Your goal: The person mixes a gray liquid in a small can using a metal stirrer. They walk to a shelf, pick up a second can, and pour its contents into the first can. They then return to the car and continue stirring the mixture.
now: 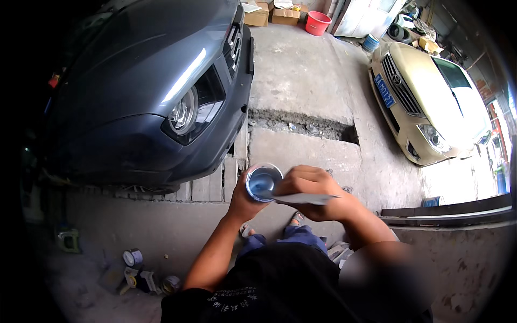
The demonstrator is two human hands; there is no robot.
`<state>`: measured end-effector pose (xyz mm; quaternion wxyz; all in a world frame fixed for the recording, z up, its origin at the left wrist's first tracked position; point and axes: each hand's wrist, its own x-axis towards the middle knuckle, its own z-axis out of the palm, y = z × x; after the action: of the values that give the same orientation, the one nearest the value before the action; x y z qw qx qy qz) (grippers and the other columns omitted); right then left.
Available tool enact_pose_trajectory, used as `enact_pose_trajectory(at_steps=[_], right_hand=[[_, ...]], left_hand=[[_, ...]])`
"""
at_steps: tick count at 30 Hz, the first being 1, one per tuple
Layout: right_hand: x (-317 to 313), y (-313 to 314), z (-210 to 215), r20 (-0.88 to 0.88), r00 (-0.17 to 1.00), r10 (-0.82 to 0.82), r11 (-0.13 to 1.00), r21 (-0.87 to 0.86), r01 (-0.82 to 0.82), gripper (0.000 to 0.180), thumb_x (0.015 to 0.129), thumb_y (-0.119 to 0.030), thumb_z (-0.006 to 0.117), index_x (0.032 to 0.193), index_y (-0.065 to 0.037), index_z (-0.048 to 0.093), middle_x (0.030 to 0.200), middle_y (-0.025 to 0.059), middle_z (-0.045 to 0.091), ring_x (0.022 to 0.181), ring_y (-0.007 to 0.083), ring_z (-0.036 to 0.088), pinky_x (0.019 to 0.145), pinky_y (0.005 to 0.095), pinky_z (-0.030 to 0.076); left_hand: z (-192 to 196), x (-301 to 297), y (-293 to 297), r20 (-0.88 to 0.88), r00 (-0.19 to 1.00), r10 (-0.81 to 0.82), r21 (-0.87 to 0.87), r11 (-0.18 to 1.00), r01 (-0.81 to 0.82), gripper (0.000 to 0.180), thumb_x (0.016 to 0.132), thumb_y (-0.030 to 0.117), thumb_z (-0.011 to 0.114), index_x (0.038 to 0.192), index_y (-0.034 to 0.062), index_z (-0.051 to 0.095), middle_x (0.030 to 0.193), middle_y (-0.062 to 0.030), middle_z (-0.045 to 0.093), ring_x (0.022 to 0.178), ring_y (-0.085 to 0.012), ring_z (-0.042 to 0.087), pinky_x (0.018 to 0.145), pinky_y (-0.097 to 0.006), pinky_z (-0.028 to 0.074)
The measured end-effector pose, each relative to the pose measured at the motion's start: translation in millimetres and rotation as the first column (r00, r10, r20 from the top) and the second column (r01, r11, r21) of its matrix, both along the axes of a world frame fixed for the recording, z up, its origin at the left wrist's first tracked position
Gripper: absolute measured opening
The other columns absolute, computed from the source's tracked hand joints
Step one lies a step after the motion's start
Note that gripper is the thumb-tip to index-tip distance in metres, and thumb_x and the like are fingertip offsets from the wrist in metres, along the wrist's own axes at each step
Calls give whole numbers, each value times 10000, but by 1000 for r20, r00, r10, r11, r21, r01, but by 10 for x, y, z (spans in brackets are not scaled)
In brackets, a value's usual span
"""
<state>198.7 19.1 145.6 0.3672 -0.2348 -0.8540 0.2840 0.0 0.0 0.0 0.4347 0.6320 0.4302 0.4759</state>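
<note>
My left hand (242,200) is wrapped round a round cup (264,182) with a pale rim, held in front of my body. Bluish-grey liquid shows inside, its inner wall coated too. Close on the cup's right side, my right hand (311,185) is closed on a flat grey strip (305,199) that looks like a stirring blade. One end of the strip reaches the cup's rim, while the other sticks out past my wrist side. The fingers of my right hand partly hide it, and whether its tip dips into the liquid I cannot tell.
A dark blue-grey car (134,102) stands close at the left, a beige car (420,102) at the right. Between them a broken trench (301,127) crosses the concrete. Tins and boxes (141,277) lie at lower left. A red bucket (318,23) and cardboard boxes (285,16) stand far off.
</note>
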Motion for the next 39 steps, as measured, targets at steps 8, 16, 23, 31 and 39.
enact_pose_trajectory(at_steps=[8, 16, 23, 31, 39], right_hand=[[-10, 100, 116, 5, 1000, -18, 1000, -16, 18, 117, 768, 29, 666, 870, -5, 620, 797, 133, 643, 724, 255, 633, 651, 335, 497], [163, 180, 86, 4, 986, -165, 986, -33, 165, 131, 763, 32, 652, 886, 4, 615, 785, 114, 656, 715, 252, 640, 637, 327, 497], [690, 189, 10, -33, 938, -344, 913, -244, 326, 98, 804, -51, 676, 889, -11, 647, 763, 100, 662, 645, 191, 654, 570, 317, 502], [694, 3, 36, -65, 972, -226, 888, -423, 178, 88, 811, -19, 652, 896, -10, 630, 754, 130, 635, 693, 228, 636, 594, 322, 491], [523, 1, 65, -92, 992, 82, 992, -88, -90, 74, 811, 14, 621, 882, 7, 603, 812, 130, 639, 767, 248, 646, 693, 338, 519]], left_hand=[[93, 51, 2, 15, 997, -75, -51, 996, 76, 763, 596, 103, 840, 1247, 41, 448, 1156, -129, 553, 1068, -267, 553, 916, -356, 438], [75, 186, -11, 21, 995, -101, -131, 986, 103, 748, 593, 128, 847, 1231, 39, 465, 1136, -120, 572, 1060, -249, 565, 898, -362, 457], [99, 179, -53, -44, 992, -118, -92, 989, 114, 759, 601, 112, 842, 1250, 42, 455, 1156, -125, 571, 1077, -249, 565, 928, -358, 447], [20, 124, -49, -56, 984, -171, -68, 984, 167, 826, 600, 79, 842, 1299, 39, 404, 1209, -112, 547, 1129, -225, 530, 965, -348, 424], [11, 117, -54, -18, 988, -151, -61, 987, 150, 798, 585, 84, 847, 1269, 53, 437, 1202, -122, 548, 1116, -269, 543, 936, -369, 442]])
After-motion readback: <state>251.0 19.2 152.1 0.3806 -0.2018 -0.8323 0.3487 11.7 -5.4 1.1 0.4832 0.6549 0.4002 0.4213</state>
